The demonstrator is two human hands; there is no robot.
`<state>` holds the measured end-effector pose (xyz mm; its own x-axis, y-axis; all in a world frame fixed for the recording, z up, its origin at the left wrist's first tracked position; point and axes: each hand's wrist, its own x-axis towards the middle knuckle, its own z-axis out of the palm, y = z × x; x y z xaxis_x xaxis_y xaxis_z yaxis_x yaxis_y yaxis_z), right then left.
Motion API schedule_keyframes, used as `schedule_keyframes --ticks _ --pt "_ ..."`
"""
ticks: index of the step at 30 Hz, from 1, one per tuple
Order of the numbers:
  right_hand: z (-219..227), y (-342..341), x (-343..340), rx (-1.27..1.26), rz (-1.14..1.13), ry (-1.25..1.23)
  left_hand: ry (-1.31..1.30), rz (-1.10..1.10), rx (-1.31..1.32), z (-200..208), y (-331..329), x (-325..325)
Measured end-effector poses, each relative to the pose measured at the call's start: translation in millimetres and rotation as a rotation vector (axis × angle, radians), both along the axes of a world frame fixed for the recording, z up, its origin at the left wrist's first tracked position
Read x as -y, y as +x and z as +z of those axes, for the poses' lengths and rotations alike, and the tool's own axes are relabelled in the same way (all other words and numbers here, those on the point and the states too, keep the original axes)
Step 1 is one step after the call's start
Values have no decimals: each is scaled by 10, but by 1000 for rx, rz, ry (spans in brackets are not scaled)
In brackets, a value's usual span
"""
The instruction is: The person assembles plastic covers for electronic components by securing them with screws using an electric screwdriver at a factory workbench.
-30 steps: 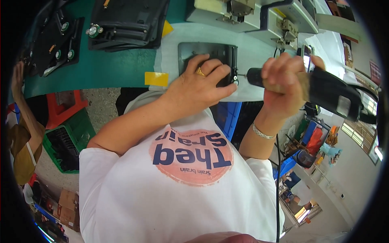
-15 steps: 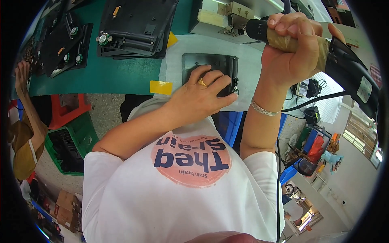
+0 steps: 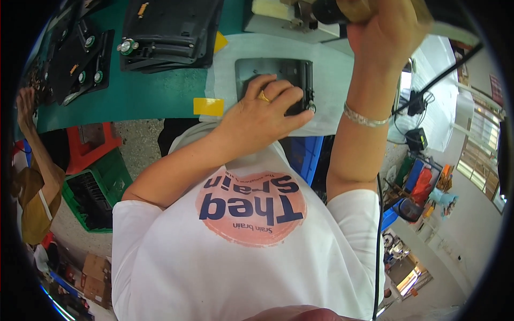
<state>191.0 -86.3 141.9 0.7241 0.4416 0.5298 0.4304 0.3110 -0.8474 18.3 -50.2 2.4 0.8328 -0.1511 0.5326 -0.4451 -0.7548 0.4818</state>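
Note:
My left hand (image 3: 270,109) lies over a black plastic panel (image 3: 251,69), fingers bent onto its face. Its thumb reaches the panel's right edge, beside a small round silver part. Under the panel is a white sheet (image 3: 329,64) on the green table. My right hand (image 3: 390,37), partly cut off by the upper edge, is closed around a corded electric screwdriver (image 3: 327,12) with a tan, tape-wrapped grip. The screwdriver's black nose points left, in front of a light grey metal box (image 3: 284,29) with a small mechanism on it. Its tip is hard to make out.
Stacked black panels (image 3: 171,32) stand at the far left of the sheet. More panels (image 3: 75,59) lie further left, near another person's hand (image 3: 25,107). A yellow card (image 3: 209,107) is at the table edge. A black cable (image 3: 439,77) runs at right. Below left stands a green crate (image 3: 91,198).
My right hand has moved up and slightly right with the screwdriver, partly out of view. My left hand stays on the panel; the whole view has shifted a little.

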Motion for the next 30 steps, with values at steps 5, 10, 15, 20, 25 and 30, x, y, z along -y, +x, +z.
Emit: schedule_keyframes --ticks 5,10,15,20,25,30 --pt "-20 -197 176 -96 -59 27 -3 -7 13 -22 12 -42" --pt "-156 -309 930 -135 238 92 2 -24 -46 37 11 -35" --pt "-327 -637 1238 -119 137 163 -4 -30 -46 15 24 -50" --pt "-451 -855 1369 -129 50 166 -20 -50 -67 38 15 -61" --pt "-486 -895 1343 -137 26 182 -59 -56 -82 24 11 -69" --pt "-523 -897 1327 -140 1 170 -67 -53 -96 25 6 -69"
